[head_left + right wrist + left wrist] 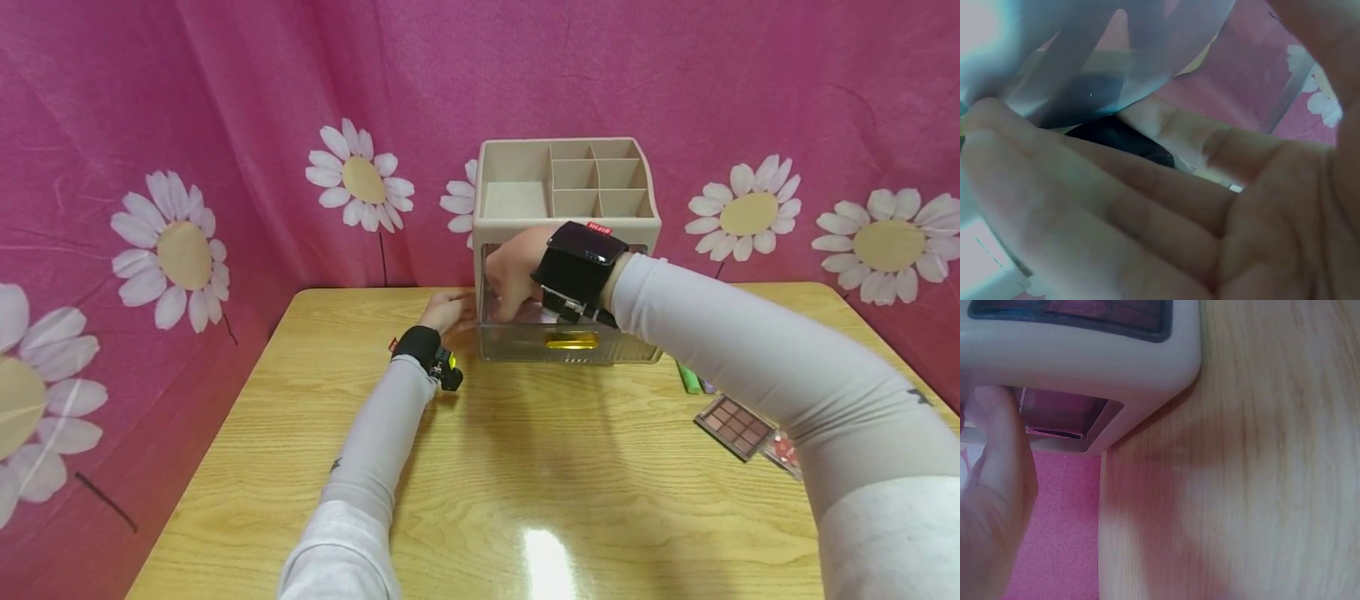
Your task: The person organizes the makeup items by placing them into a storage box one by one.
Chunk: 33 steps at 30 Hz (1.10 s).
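Now we see right hand (513,275) inside organizer (567,250) front, grasp unclear | left hand (447,312) flat against its left side, nearer.

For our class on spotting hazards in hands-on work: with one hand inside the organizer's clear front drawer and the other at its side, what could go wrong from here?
1. The right hand reaches into the clear drawer; pushing it shut now could pinch the fingers.
2. The left hand only rests against the organizer, so a hard tug might slide or tip it.
3. The right forearm hangs over the eyeshadow palette near the table edge and may knock it off.
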{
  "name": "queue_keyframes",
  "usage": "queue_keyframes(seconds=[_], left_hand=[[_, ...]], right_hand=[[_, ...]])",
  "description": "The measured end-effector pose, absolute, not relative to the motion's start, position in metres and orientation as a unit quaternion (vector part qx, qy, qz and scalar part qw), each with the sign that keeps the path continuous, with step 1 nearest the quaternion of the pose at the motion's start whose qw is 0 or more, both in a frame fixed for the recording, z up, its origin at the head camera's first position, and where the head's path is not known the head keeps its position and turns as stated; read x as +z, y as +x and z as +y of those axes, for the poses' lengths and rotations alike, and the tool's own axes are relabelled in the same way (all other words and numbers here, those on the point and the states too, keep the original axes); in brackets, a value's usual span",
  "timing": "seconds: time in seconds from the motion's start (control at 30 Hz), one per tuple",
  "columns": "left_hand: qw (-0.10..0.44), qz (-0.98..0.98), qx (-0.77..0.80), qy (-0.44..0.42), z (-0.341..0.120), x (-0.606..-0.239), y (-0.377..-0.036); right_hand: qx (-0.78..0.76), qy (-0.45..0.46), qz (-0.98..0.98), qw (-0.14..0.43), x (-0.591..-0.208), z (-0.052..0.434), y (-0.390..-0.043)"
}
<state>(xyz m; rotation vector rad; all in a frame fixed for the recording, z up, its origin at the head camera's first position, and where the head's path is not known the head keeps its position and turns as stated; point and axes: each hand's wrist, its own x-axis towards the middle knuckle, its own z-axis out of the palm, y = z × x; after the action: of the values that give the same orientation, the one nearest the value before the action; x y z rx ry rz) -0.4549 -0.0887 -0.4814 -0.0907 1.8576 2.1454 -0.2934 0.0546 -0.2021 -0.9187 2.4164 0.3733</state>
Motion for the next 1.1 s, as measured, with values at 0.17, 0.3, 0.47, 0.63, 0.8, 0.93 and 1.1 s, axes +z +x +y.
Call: queue_keyframes(seconds=[0.17,0.3,0.47,0.63,0.8,0.93,1.1], left_hand=[[0.154,0.663,0.731,-0.051,-0.081,-0.437,-0.413],[0.154,0.673,0.72,-0.069,-0.076,-0.399,-0.378],[0.152,0.681,0.713,-0.071,-0.076,-0.403,-0.381],[0.143,0.664,0.732,-0.052,-0.081,-0.456,-0.429],[0.139,0.651,0.745,-0.035,-0.084,-0.478,-0.449],[0.13,0.66,0.737,-0.067,-0.078,-0.452,-0.424],[0.148,0.658,0.737,-0.04,-0.082,-0.429,-0.402]], right_hand=[[0.132,-0.344,0.893,0.258,-0.203,0.056,-0.294],[0.125,-0.351,0.896,0.244,-0.203,0.057,-0.293],[0.125,-0.344,0.905,0.218,-0.203,0.059,-0.29],[0.124,-0.334,0.913,0.2,-0.202,0.059,-0.287],[0.118,-0.336,0.914,0.194,-0.204,0.06,-0.288],[0.112,-0.338,0.914,0.195,-0.205,0.061,-0.289],[0.076,-0.315,0.921,0.216,-0.205,0.063,-0.288]])
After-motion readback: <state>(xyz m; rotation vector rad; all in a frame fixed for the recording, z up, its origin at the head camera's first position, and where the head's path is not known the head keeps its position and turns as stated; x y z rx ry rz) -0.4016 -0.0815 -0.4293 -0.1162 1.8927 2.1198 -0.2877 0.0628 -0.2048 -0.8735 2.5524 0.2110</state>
